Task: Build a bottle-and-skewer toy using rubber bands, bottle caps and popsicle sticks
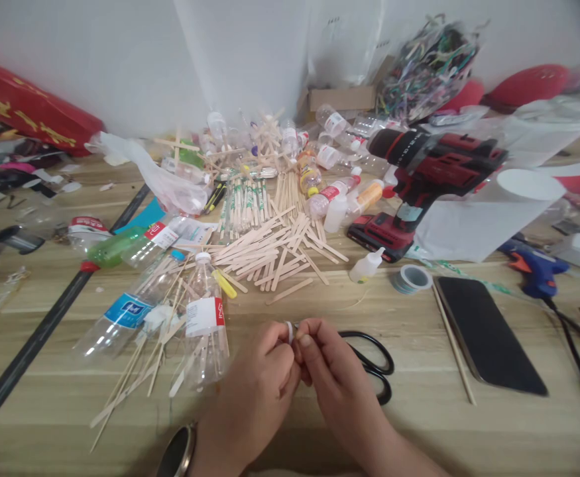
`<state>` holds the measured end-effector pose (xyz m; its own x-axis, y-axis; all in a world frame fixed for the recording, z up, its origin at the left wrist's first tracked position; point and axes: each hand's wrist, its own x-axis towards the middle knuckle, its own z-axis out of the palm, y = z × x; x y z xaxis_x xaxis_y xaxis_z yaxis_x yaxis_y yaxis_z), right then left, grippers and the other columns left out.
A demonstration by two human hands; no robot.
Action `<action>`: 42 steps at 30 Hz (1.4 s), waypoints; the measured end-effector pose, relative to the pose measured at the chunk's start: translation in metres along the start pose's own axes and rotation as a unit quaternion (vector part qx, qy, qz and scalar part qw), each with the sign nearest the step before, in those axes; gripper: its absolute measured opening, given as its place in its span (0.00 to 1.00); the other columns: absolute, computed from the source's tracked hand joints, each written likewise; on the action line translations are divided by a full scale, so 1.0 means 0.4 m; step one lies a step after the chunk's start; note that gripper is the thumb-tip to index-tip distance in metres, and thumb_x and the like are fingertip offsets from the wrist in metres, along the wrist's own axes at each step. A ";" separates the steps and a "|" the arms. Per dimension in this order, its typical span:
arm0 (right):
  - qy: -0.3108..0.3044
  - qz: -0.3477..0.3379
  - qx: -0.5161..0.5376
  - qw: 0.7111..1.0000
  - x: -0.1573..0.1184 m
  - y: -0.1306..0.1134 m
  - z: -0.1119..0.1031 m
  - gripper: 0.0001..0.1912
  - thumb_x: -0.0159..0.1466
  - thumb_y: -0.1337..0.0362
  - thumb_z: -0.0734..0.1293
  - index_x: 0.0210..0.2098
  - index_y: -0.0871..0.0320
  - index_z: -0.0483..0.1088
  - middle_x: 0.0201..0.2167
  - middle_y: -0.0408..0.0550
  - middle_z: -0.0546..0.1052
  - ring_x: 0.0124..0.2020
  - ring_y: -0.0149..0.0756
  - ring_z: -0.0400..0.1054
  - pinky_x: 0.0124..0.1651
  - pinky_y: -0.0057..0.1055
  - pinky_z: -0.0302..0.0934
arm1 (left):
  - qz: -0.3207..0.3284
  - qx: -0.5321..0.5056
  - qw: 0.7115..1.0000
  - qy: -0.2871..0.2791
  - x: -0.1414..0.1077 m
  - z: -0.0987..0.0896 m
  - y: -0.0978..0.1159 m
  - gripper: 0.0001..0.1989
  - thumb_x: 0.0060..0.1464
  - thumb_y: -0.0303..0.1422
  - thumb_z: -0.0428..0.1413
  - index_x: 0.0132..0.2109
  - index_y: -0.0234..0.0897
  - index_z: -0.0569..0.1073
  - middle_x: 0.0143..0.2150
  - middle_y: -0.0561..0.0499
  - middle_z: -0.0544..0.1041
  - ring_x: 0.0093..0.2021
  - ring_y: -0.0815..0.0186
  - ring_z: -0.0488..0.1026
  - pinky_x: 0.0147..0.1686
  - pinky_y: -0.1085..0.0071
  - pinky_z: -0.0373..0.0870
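Note:
My left hand (262,381) and my right hand (332,364) meet low in the middle of the view, fingers closed and fingertips touching. A small white piece (290,331), perhaps a bottle cap, shows at the fingertips of my left hand. My right thumb and index finger pinch right beside it, and what lies between them is hidden. Black-handled scissors (376,364) lie partly behind my right hand, blades covered. Left of my hands stands a clear plastic bottle (205,338) with a white and red label and white cap.
Wooden sticks (274,248) lie heaped mid-table, with more plastic bottles (332,192) behind. A red and black cordless drill (419,179) stands at right. Nearby are a small glue bottle (366,266), tape roll (411,279), thin stick (453,341), phone (488,334) and blue glue gun (538,271).

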<state>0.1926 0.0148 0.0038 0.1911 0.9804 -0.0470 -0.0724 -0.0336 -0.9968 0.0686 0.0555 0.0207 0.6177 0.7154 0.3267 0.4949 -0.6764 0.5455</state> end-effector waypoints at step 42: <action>0.006 -0.187 -0.325 0.927 -0.025 0.025 -0.072 0.12 0.67 0.68 0.63 0.48 0.55 0.72 0.43 0.53 0.80 0.21 0.32 0.68 0.29 0.33 0.66 | -0.067 -0.029 0.997 -0.035 0.003 0.008 -0.015 0.17 0.52 0.17 0.43 0.28 0.42 0.43 0.32 0.51 0.68 0.29 0.68 0.65 0.29 0.73 0.58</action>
<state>0.2182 -0.0011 -0.0076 0.0939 0.9451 0.3131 0.6060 0.1953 -0.7711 0.0682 0.0597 0.0155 0.5910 0.7830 0.1942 0.5408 -0.5631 0.6248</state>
